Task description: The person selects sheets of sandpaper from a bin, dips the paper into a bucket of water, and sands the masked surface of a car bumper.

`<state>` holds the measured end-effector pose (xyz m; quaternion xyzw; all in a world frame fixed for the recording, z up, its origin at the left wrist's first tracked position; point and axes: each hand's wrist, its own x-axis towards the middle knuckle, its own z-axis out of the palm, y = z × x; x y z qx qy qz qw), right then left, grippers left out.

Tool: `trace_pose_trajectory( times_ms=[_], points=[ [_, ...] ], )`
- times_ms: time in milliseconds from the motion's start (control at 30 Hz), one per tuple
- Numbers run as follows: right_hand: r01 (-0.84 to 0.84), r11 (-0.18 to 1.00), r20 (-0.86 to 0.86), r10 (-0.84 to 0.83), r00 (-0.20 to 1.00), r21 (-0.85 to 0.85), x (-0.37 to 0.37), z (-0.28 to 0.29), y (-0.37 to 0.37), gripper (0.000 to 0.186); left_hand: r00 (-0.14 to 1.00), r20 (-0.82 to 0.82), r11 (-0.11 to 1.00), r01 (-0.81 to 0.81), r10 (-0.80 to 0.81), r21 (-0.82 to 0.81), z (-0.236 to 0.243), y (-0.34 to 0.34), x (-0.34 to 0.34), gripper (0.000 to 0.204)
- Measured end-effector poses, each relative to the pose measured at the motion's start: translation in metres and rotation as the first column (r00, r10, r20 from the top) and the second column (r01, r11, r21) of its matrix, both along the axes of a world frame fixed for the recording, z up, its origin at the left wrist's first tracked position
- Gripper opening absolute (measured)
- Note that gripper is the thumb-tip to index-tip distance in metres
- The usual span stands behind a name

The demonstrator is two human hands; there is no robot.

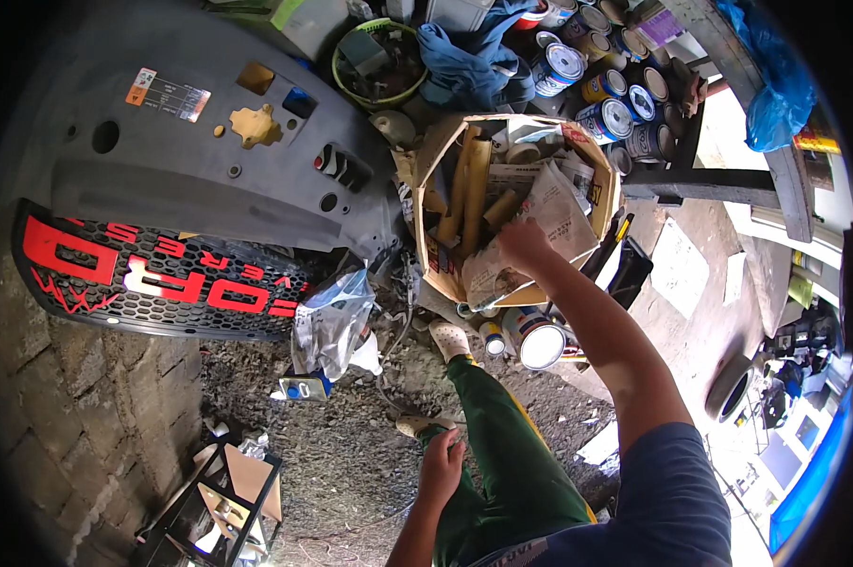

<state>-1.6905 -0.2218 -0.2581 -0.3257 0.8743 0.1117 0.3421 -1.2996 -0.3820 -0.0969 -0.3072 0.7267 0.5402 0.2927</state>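
My right hand (526, 244) reaches into a large cardboard box (514, 294), its fingers closed at the upper edge of a printed newspaper sheet (540, 227). That sheet drapes over the front part of the box. Brown cardboard tubes (477, 184) stand and lean inside to the left of the hand, with more crumpled paper behind. Down by my green-trousered leg, my left hand (441, 465) is curled closed, and nothing shows in it. My right fingertips are partly hidden against the paper.
Paint cans (604, 118) crowd the far right of the box, and a white-lidded can (542, 346) stands before it. Leftward lie a dark vehicle panel (209, 180) and a black grille with red lettering (176, 283). A plastic bag (332, 317) and a black-framed rack (228, 501) are nearer.
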Motion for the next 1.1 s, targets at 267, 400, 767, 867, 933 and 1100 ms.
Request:
trace_pose_trajectory(
  times_ms=[267,400,767,867,933,1100],
  points=[
    [-0.017,0.995,-0.07,0.01,0.998,-0.1,0.006,-0.005,0.009,0.016,1.0,0.018,1.0,0.007,-0.007,0.01,0.001,0.001,0.002,0.032],
    [-0.008,0.996,-0.076,0.001,0.997,-0.087,0.006,-0.013,0.013,0.016,1.0,-0.013,1.0,0.025,-0.025,0.002,-0.001,0.004,0.001,0.031],
    [0.826,0.385,0.451,-0.701,0.552,-0.413,-0.029,-0.111,-0.03,0.035,0.998,0.043,0.998,0.044,-0.046,0.044,-0.013,0.008,-0.001,0.033],
    [0.931,0.102,0.662,-0.676,0.322,-0.349,-0.039,-0.137,-0.057,0.029,0.997,0.071,0.999,0.006,-0.008,0.033,-0.018,0.004,0.004,0.033],
    [0.824,0.381,0.441,-0.708,0.551,-0.419,-0.044,-0.156,-0.072,0.025,0.996,0.094,1.0,0.002,-0.004,0.023,-0.021,0.0,0.005,0.033],
    [0.159,0.986,-0.186,-0.147,0.971,0.049,-0.034,-0.178,-0.132,0.021,0.988,0.156,0.999,0.023,-0.017,-0.038,-0.017,-0.011,0.01,0.032]
  ],
)
